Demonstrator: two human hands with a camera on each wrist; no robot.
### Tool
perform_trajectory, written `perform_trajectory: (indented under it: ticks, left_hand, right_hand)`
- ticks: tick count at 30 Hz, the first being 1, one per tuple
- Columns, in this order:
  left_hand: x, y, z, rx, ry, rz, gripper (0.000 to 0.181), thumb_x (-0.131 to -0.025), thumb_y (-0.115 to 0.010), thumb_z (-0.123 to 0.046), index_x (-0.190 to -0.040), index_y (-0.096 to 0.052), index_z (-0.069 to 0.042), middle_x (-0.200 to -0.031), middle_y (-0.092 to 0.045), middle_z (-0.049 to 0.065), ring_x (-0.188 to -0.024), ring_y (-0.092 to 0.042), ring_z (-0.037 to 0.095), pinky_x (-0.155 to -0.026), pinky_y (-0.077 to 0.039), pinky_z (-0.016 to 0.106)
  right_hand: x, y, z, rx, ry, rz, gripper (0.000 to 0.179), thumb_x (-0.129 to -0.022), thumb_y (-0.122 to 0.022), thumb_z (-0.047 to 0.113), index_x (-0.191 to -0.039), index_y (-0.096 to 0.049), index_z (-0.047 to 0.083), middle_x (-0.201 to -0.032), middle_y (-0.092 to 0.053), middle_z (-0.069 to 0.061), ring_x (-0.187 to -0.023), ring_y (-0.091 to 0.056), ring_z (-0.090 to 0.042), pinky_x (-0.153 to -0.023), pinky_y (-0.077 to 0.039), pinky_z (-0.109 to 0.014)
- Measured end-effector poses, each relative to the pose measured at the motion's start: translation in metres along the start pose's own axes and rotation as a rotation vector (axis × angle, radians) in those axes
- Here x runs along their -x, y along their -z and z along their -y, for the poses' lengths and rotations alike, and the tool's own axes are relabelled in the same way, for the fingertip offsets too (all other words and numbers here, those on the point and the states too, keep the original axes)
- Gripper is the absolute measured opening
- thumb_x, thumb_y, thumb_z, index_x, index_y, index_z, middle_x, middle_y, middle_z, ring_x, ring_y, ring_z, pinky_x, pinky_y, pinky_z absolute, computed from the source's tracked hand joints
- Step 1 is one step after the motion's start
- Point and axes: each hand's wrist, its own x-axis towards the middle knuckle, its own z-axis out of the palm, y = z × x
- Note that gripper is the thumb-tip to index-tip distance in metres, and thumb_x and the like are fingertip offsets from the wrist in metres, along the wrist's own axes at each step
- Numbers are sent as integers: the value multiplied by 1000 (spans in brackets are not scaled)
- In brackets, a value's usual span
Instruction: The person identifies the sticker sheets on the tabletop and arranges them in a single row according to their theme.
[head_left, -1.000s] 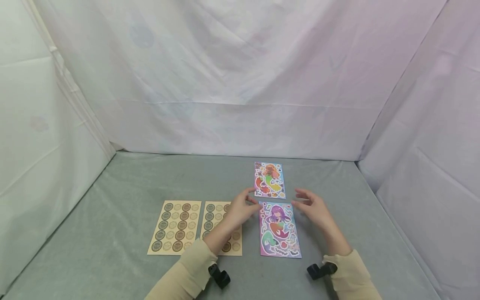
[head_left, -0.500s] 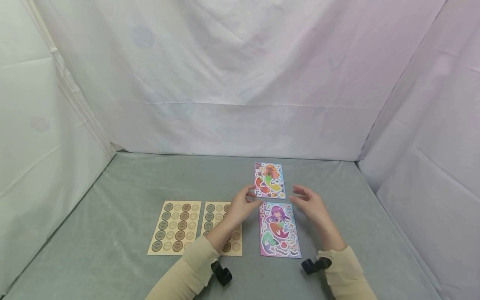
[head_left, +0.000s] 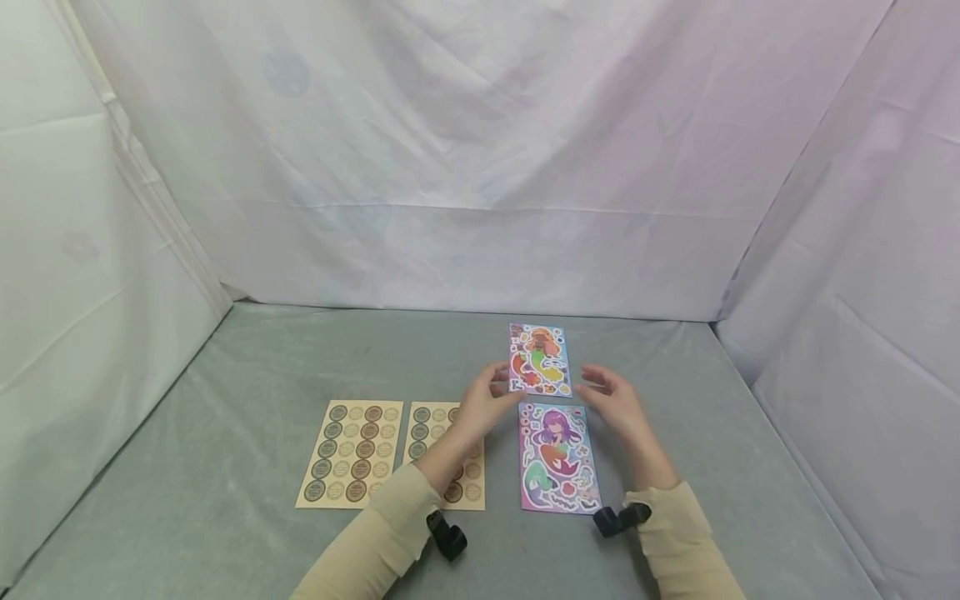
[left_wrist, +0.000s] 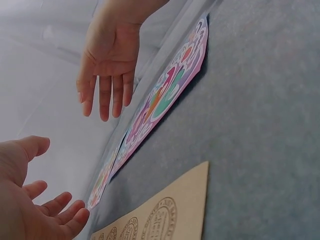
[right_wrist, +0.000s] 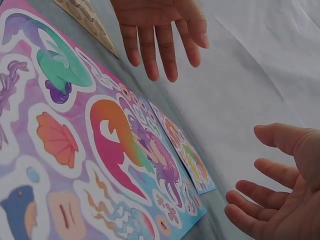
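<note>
Two mermaid sticker sheets lie one behind the other on the grey cloth. The far sticker sheet (head_left: 539, 360) shows an orange-haired mermaid, the near sticker sheet (head_left: 558, 458) a purple-haired one. My left hand (head_left: 483, 404) is at the far sheet's lower left corner, its fingertips overlapping that edge in the head view. Across from it, my right hand (head_left: 613, 406) is beside the same sheet's lower right corner. In both wrist views, the left hand (left_wrist: 42, 200) and right hand (right_wrist: 280, 185) have relaxed, spread fingers, palms facing each other, with nothing held.
Two tan sheets of round stickers lie side by side on the left, the outer tan sheet (head_left: 350, 454) fully visible and the inner tan sheet (head_left: 474, 492) partly under my left forearm. White fabric walls (head_left: 480, 258) enclose the grey tabletop (head_left: 225, 467) at the back and sides.
Both hands have moved slightly away from me, from the near sheet's top corners toward the far sheet's lower corners. The right hand also shifted a little left. The sheets stay in place.
</note>
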Motion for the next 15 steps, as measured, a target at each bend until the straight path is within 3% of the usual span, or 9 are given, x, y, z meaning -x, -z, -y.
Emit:
perform_trajectory:
  ticks: [15]
  left_hand:
    - [-21,-5,7,28,8,-49,59,-86,-72,-19,-138,-48,-7,-131,-53,16,-116,-52,33,-93,-47,46]
  right_hand:
    - [-13,-6,-3,-35,-31,-1,57,-91,-66,23,-142,-44,11,-143,-44,-13,-130,-39,-34,-105,-31,-55]
